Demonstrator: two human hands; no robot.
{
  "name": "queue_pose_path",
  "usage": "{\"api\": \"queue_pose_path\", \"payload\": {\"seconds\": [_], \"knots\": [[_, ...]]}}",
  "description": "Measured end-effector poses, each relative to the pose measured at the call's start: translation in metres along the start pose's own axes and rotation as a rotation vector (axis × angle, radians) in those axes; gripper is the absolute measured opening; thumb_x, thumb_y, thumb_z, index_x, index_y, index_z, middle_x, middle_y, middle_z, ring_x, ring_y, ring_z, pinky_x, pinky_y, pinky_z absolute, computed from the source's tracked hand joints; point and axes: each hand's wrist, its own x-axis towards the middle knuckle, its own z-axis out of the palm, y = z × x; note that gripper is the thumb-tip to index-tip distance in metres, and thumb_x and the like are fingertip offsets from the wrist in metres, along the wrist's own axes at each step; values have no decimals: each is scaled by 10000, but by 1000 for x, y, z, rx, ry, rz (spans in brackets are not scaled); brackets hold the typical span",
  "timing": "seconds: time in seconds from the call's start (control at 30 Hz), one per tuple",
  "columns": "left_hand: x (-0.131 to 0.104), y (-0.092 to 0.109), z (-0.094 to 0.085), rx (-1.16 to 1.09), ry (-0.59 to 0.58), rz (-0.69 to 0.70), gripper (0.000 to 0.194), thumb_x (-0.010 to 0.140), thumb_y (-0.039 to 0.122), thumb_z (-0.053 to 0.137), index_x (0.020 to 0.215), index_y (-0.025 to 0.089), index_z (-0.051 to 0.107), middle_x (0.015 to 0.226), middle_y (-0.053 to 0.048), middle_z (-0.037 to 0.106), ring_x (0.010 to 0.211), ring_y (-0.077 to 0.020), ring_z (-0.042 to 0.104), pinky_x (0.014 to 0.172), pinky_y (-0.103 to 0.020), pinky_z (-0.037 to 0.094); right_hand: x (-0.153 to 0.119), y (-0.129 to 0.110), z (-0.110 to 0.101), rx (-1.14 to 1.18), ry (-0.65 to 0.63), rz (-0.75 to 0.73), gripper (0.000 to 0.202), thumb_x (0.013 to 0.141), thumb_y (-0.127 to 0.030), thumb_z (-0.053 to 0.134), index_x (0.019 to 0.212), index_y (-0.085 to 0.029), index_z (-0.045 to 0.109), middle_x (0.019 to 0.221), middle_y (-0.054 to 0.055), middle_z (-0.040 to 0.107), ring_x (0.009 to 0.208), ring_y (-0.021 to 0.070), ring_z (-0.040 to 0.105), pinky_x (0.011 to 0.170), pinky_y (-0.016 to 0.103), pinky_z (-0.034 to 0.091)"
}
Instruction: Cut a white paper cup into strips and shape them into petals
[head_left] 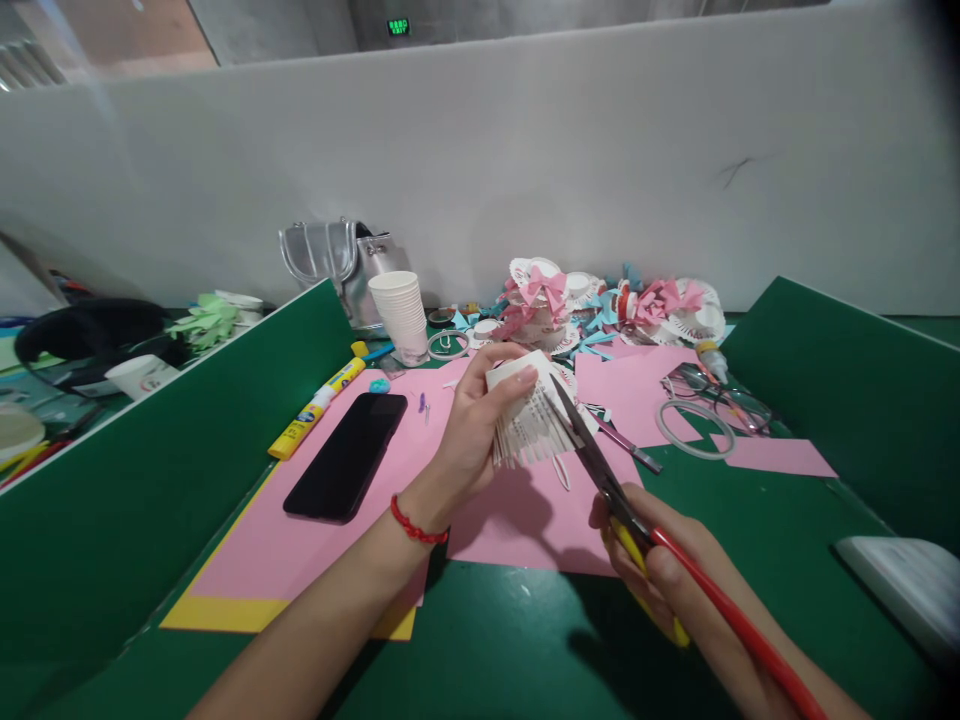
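Note:
My left hand (474,410), with a red bracelet at the wrist, grips a white paper cup (531,412) whose side is slit into several narrow strips. The thumb presses on its printed wall. In my right hand (660,550) is a pair of scissors (600,470) with dark blades and red and yellow handles. The blades are slightly parted and their tips reach the cup's right side. Both hands are above pink paper (517,535); whether the blades are around a part of the cup I cannot tell.
A black phone (346,455) and yellow glue stick (315,410) lie left. Behind stand stacked paper cups (401,315), a silver bag (375,260) and pink-and-blue paper crafts (544,300). Eyeglasses (742,410), a tape ring (694,452) and a pen (626,440) lie right. Green dividers (877,400) border both sides.

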Motion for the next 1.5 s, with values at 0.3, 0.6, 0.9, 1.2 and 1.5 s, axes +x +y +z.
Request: {"api": "queue_pose_path", "payload": {"seconds": [0.3,0.6,0.9,1.2,1.5], "knots": [[-1,-1,0,-36,-8,-20,315,674,272,771,891,228,547,771,37,632,644,-109,617,598,-228,506,0,15,0,19,17,-35,582,859,-752,373,881,-203,565,536,-75,284,462,111,228,419,254,160],[-1,-1,0,-31,-15,-18,317,678,286,771,894,233,545,777,40,617,644,-107,607,605,-233,498,0,21,-1,-58,63,-103,565,869,-721,408,856,-188,596,508,-78,279,427,115,252,423,265,178],[-2,0,1,-15,-25,-20,324,683,299,767,899,236,534,778,39,624,650,-112,619,604,-235,511,-2,15,3,-67,127,-81,547,879,-703,423,809,-190,598,526,-78,236,432,111,239,432,278,156],[-1,2,2,-14,-15,-26,317,666,289,770,886,234,549,798,31,634,671,-129,624,606,-251,508,-3,14,4,-90,124,-43,554,892,-698,395,818,-189,599,542,-75,225,461,124,232,449,286,155],[1,6,4,8,10,-5,324,616,248,796,844,221,568,758,43,632,631,-110,607,589,-235,504,-5,1,3,-113,76,-67,537,841,-744,438,932,-236,586,573,-54,369,492,140,288,482,281,224]]}}
